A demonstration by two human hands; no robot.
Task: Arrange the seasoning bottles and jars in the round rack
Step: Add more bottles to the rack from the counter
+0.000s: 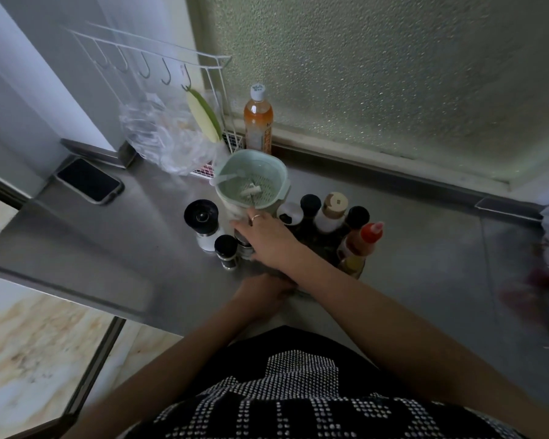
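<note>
Small black-capped jar (225, 251): likely light, rigid, slick glass; grip the cap. Right hand (268, 239) reaching, fingers spread; left hand (263, 294) closure unclear.

Round rack (298, 291) mostly hidden beneath arms

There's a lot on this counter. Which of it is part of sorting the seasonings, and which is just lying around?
Part of the job:
- round rack
- red-capped sauce bottle
- beige-capped bottle
- black-topped grinder
- small black-lidded jar

Just lying about:
- phone
- green strainer tub
- orange drink bottle
- plastic bag
</note>
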